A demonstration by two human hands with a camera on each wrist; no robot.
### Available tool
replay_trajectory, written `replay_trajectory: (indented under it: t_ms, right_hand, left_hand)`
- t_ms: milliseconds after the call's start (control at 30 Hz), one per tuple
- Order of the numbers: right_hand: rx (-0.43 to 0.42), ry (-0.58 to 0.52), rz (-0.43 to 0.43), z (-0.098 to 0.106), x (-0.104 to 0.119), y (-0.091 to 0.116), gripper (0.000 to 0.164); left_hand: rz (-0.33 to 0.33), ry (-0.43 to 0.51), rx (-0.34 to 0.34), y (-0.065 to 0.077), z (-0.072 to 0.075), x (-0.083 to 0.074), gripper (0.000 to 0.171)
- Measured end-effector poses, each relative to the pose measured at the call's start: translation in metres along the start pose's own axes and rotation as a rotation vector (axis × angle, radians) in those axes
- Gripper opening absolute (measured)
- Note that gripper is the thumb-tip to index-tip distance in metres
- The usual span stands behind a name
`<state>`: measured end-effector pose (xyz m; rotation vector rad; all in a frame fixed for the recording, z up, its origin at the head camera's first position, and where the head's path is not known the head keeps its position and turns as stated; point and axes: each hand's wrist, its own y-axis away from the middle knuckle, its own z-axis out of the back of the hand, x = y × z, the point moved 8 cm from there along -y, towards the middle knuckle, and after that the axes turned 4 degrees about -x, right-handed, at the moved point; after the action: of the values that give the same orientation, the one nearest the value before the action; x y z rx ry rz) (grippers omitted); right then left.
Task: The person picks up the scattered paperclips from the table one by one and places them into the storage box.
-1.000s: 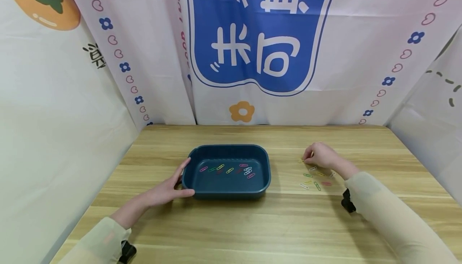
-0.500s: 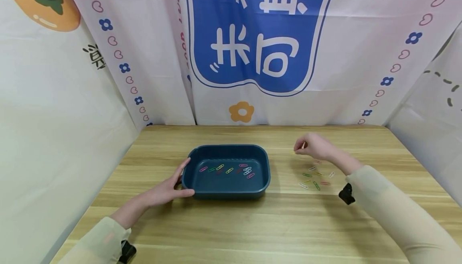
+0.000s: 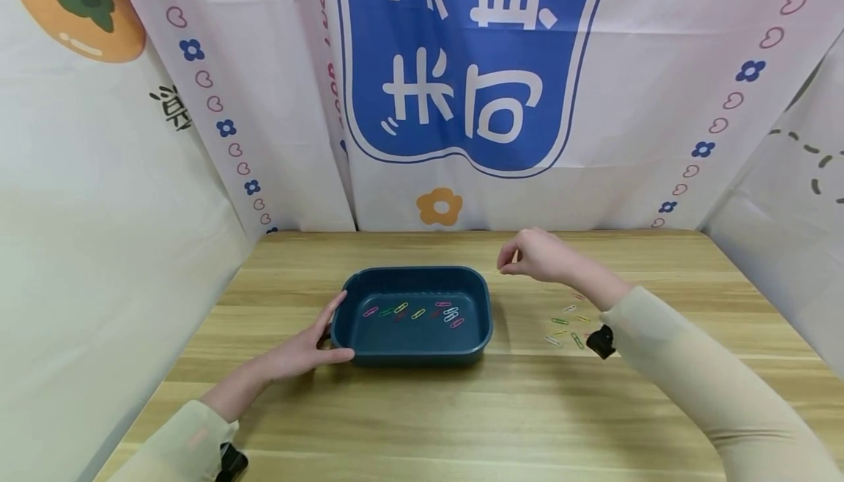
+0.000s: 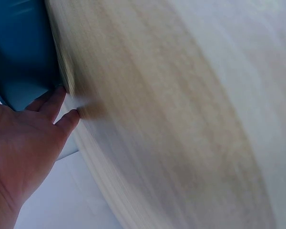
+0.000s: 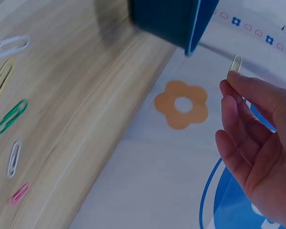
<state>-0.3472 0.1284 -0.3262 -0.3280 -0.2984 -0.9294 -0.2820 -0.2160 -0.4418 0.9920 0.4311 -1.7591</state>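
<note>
A dark blue rectangular tray [image 3: 402, 337] stands on the table, with several coloured paper clips lying across its floor. My left hand [image 3: 300, 352] rests against the tray's left end, thumb at the front corner and straight fingers along the side. Between thumb and index finger, my right hand [image 3: 542, 256] pinches a yellow paper clip [image 5: 236, 62], raised above the table just right of the tray's back right corner. The right wrist view shows the clip's loop sticking out past the fingertips. Several more paper clips lie to the right, among them a green clip [image 3: 577, 340] and a white clip [image 3: 553, 341].
The wooden table [image 3: 409, 420] extends in front of the tray. Its back edge meets a printed white curtain [image 3: 293, 101] with a blue panel. Each sleeve has a small black device [image 3: 601, 342] at the wrist.
My right hand has picked up the yellow paper clip from the table, lifted it and moved left towards the tray. The left hand and the tray have stayed in place.
</note>
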Motion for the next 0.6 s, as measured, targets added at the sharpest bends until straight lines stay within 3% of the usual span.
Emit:
replay_trajectory:
  t_ms: [600]
  right_hand:
    - [0.052,-0.001,0.070,-0.038,0.045,-0.035,0.006]
  left_hand:
    - [-0.022,0.022,0.005,0.000,-0.001,0.001,0.096]
